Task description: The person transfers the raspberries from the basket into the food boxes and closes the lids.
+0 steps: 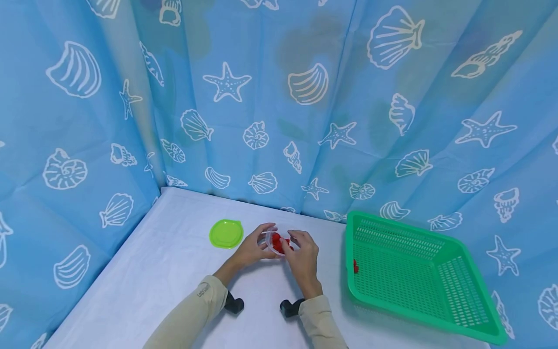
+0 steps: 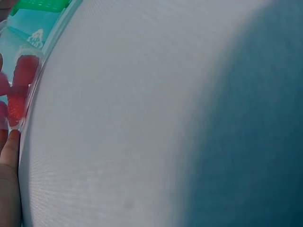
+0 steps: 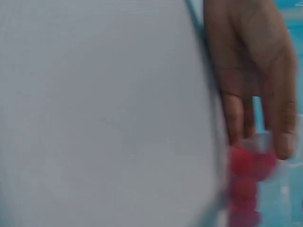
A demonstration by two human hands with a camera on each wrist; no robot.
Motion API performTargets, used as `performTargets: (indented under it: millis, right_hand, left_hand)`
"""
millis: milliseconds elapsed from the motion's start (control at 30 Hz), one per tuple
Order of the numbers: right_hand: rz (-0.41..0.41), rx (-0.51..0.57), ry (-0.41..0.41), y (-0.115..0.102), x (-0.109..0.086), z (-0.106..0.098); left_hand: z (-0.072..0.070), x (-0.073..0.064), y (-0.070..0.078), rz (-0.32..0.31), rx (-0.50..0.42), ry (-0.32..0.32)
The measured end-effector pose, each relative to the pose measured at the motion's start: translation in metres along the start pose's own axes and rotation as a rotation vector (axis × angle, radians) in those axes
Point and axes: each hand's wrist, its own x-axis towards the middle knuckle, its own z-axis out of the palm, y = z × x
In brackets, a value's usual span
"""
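A small clear plastic container (image 1: 270, 241) with several red berries (image 1: 277, 242) inside is near the middle of the white table. My left hand (image 1: 253, 248) grips it from the left, fingers and thumb about its side. In the left wrist view the textured berries (image 2: 23, 80) show through the clear wall. My right hand (image 1: 305, 257) reaches in from the right, thumb over the berries. The right wrist view has that hand's fingertips right at blurred berries (image 3: 244, 187); I cannot tell if it pinches one. A lime-green lid (image 1: 226, 233) lies flat, left of the container.
To the right stands a large green perforated basket (image 1: 410, 310), with a small red piece (image 1: 355, 266) by its left wall. A blue curtain (image 1: 270, 106) with shell prints hangs behind the white table (image 1: 174, 252). Black wrist mounts (image 1: 289, 309) sit below the forearms.
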Motion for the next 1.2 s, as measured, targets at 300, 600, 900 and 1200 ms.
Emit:
performTargets:
  millis: [300,600,900,1200]
  right_hand:
    - [-0.031,0.134,0.102,-0.018,0.036,-0.055]
    - [-0.335,0.32,0.102,-0.035,0.087,-0.149]
    - [-0.118,0.289,-0.247,0.055,0.107,-0.201]
    - [0.225,0.24,-0.66,0.133,0.081,-0.2]
  left_hand:
    - [0.001,-0.001,0.005,-0.017,-0.023,-0.005]
    - [0.0,0.0,0.003,-0.019,-0.054,-0.029]
    - [-0.001,-0.002,0.003,-0.025,-0.056,-0.014]
    - [0.001,-0.001,0.002,-0.016,-0.052,-0.015]
